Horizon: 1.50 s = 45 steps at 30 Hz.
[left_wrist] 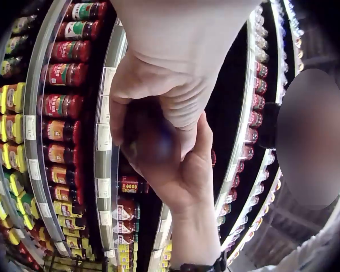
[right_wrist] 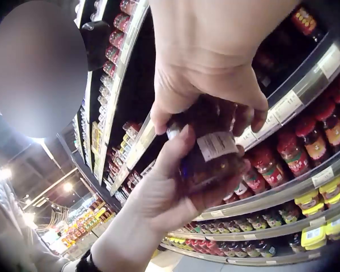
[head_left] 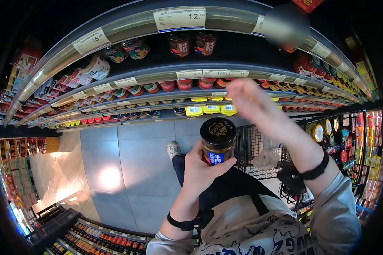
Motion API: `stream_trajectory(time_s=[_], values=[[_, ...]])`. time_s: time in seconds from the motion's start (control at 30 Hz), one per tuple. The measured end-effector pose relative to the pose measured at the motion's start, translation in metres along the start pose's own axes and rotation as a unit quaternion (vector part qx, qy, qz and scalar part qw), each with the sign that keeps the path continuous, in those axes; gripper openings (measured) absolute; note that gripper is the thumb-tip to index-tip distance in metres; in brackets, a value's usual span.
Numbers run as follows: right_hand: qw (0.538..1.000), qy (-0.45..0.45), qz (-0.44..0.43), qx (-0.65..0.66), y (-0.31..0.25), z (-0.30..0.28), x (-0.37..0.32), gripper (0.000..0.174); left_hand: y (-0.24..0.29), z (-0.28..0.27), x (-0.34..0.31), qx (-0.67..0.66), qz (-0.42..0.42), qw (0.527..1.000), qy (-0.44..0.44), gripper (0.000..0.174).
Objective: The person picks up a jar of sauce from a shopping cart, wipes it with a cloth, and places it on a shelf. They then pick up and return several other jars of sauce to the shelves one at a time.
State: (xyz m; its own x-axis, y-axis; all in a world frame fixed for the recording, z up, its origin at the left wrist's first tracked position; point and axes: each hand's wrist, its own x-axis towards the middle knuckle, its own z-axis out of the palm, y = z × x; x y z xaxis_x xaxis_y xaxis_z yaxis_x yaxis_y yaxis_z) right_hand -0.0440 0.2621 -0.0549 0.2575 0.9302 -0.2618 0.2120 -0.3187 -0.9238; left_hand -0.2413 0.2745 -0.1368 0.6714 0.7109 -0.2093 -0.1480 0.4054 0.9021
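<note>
A glass jar (head_left: 218, 134) with a black lid and a blue label is tilted in front of the body. My left hand (head_left: 202, 168) grips its side, with the thumb along the label. In the head view my right hand (head_left: 251, 104) is raised and blurred beyond the lid, holding nothing, its fingers loosely bent. From the right wrist, that hand overlaps the jar, and a pale printed label (right_wrist: 218, 146) shows on the dark glass. The left wrist view has both hands close around the jar, blurred.
Curved shelves (head_left: 157, 72) of jars and price tags run across the front. Yellow-lidded tubs (head_left: 210, 109) stand low down. A black wire basket cart (head_left: 253, 157) is at the right, beside the legs. More stocked racks (head_left: 102, 242) lie behind at the left.
</note>
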Motion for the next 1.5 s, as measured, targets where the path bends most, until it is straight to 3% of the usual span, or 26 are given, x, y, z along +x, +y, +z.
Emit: stream_trajectory(time_s=[0.1, 0.2, 0.3, 0.33, 0.4, 0.43, 0.47, 0.53, 0.7, 0.77, 0.8, 0.87, 1.03, 1.1, 1.13, 1.23, 1.3, 1.33, 1.4, 1.5], values=[[0.988, 0.140, -0.061, -0.001, 0.020, -0.013, 0.056, 0.073, 0.000, -0.008, -0.006, -0.010, 0.003, 1.000, 0.006, 0.053], [0.966, 0.214, -0.100, -0.107, 0.032, -0.030, 0.101, 0.080, -0.001, -0.016, -0.011, -0.007, -0.006, 1.000, 0.006, 0.055], [0.952, 0.240, -0.087, -0.166, 0.034, -0.027, 0.122, 0.074, -0.004, -0.025, -0.015, 0.012, -0.011, 1.000, 0.006, 0.056], [0.953, 0.239, -0.085, -0.166, 0.034, -0.027, 0.130, 0.074, -0.005, -0.027, -0.016, 0.016, -0.012, 1.000, 0.003, 0.057], [0.938, 0.186, -0.195, -0.218, 0.035, -0.030, 0.149, 0.076, -0.005, -0.029, -0.016, 0.018, -0.021, 1.000, 0.005, 0.057], [0.952, 0.124, -0.226, -0.165, 0.032, -0.031, 0.160, 0.076, -0.005, -0.030, -0.016, 0.021, -0.027, 0.999, 0.005, 0.057], [0.953, 0.124, -0.224, -0.164, 0.032, -0.029, 0.167, 0.076, -0.005, -0.031, -0.016, 0.022, -0.030, 0.999, 0.005, 0.057], [0.913, 0.176, -0.195, -0.311, 0.028, -0.025, 0.177, 0.075, -0.006, -0.032, -0.016, 0.014, -0.045, 0.999, 0.008, 0.057], [0.882, 0.207, -0.206, -0.370, 0.022, -0.029, 0.176, 0.073, -0.007, -0.035, -0.013, 0.038, -0.052, 0.998, -0.004, 0.057], [0.952, 0.079, -0.108, -0.274, 0.006, -0.038, 0.159, 0.069, -0.010, -0.035, -0.011, 0.036, -0.058, 0.998, -0.008, 0.057], [0.952, 0.079, -0.105, -0.275, 0.010, -0.044, 0.158, 0.069, -0.012, -0.035, -0.011, 0.027, -0.064, 0.998, -0.008, 0.058], [0.985, 0.019, -0.075, -0.155, 0.023, -0.060, 0.158, 0.066, -0.015, -0.035, -0.009, 0.017, -0.070, 0.997, -0.008, 0.058], [0.986, 0.032, -0.096, -0.132, 0.025, -0.051, 0.152, 0.059, -0.022, -0.031, -0.006, 0.005, -0.093, 0.995, -0.024, 0.056], [0.958, 0.124, -0.124, -0.228, 0.026, -0.045, 0.155, 0.057, -0.022, -0.028, -0.005, 0.001, -0.089, 0.996, -0.024, 0.056], [0.958, 0.123, -0.125, -0.228, 0.032, -0.047, 0.159, 0.057, -0.021, -0.027, -0.005, -0.001, -0.086, 0.996, -0.024, 0.056], [0.970, 0.116, -0.153, -0.151, 0.054, -0.055, 0.166, 0.057, -0.022, -0.029, -0.006, 0.022, -0.085, 0.996, -0.035, 0.056], [0.978, 0.095, -0.185, -0.033, 0.058, -0.056, 0.164, 0.057, -0.025, -0.030, -0.008, 0.029, -0.084, 0.995, -0.032, 0.056], [0.978, 0.093, -0.185, -0.035, 0.056, -0.054, 0.164, 0.057, -0.027, -0.031, -0.008, 0.038, -0.085, 0.995, -0.032, 0.057], [0.961, 0.098, -0.194, -0.170, 0.049, -0.051, 0.164, 0.051, -0.031, -0.031, -0.009, 0.031, -0.084, 0.996, -0.028, 0.057], [0.964, 0.109, -0.179, -0.161, 0.049, -0.048, 0.163, 0.062, -0.029, -0.029, -0.008, 0.021, -0.081, 0.996, -0.028, 0.058]])
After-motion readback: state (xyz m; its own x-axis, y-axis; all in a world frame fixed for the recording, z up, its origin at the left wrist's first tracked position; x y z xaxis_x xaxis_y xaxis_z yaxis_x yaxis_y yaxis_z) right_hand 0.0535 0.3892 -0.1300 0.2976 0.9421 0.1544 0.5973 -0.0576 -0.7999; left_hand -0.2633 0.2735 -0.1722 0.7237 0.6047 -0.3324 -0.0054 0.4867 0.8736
